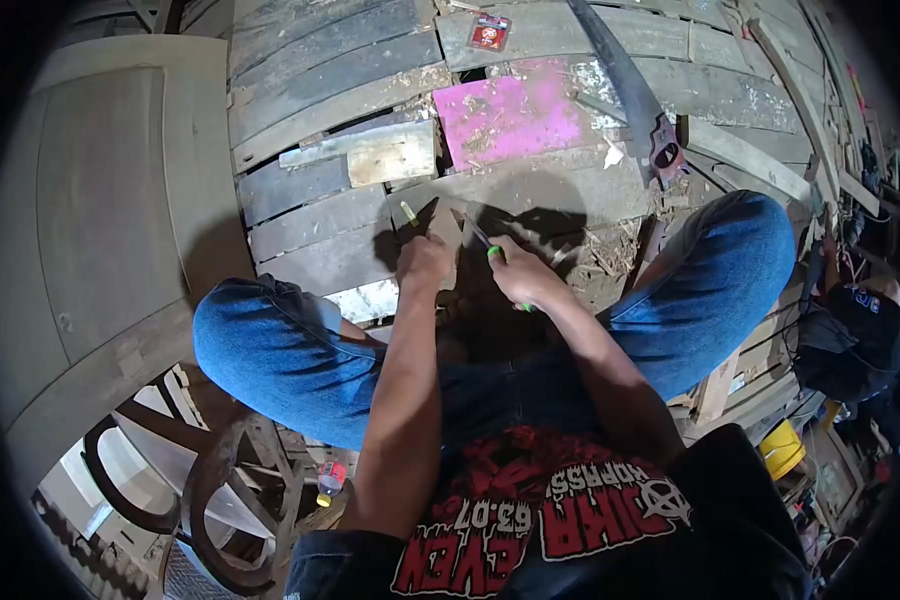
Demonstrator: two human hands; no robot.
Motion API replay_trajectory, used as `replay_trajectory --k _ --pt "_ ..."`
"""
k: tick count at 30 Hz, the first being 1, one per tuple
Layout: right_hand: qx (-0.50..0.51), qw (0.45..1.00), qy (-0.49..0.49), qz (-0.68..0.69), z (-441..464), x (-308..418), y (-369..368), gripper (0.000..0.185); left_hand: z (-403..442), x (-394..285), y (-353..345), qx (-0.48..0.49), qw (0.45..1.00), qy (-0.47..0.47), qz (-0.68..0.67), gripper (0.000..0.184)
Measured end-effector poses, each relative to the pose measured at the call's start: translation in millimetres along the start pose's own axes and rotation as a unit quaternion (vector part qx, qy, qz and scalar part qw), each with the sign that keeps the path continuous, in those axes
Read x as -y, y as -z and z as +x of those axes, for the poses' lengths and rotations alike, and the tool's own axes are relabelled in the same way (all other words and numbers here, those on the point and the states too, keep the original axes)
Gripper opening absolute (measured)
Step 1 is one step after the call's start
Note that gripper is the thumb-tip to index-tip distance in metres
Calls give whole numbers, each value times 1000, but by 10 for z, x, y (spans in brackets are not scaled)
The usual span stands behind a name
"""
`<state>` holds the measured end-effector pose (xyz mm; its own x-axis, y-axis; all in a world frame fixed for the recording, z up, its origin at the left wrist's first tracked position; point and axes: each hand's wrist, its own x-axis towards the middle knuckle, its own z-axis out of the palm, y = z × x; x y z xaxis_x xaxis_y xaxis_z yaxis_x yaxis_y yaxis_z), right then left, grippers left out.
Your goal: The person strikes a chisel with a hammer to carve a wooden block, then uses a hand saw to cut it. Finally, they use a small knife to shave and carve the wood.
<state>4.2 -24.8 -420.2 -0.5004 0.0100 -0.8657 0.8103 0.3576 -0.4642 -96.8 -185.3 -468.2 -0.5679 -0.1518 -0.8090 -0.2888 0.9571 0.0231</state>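
My left hand (425,262) is closed around a small flat piece of wood (446,228), which stands up between my knees. A short pale yellow-green stick (409,212) pokes out beside its fingers; I cannot make out what it is. In my right hand (526,274) is a green-handled knife (478,231), its narrow blade pointing up and left at the wood's edge. Whether blade and wood touch is hard to tell. Most of the handle is hidden by the palm. Dark shadows of both hands fall on the planks.
A hand saw (625,85) lies on the plank floor (320,235) beyond my right knee. A pink board (510,117) and a small red packet (489,32) lie ahead. At left is a wooden panel (100,200), with a curved wooden frame (195,505) below. Another person (850,330) sits at right.
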Motion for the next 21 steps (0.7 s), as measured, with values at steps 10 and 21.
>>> replay_trajectory --k 10,21 --pt "10 999 -22 35 -14 110 90 50 110 29 -68 -17 1000 -7 4 56" --pt "-9 992 1 123 188 -102 -36 45 32 6 -22 5 1000 5 -9 57"
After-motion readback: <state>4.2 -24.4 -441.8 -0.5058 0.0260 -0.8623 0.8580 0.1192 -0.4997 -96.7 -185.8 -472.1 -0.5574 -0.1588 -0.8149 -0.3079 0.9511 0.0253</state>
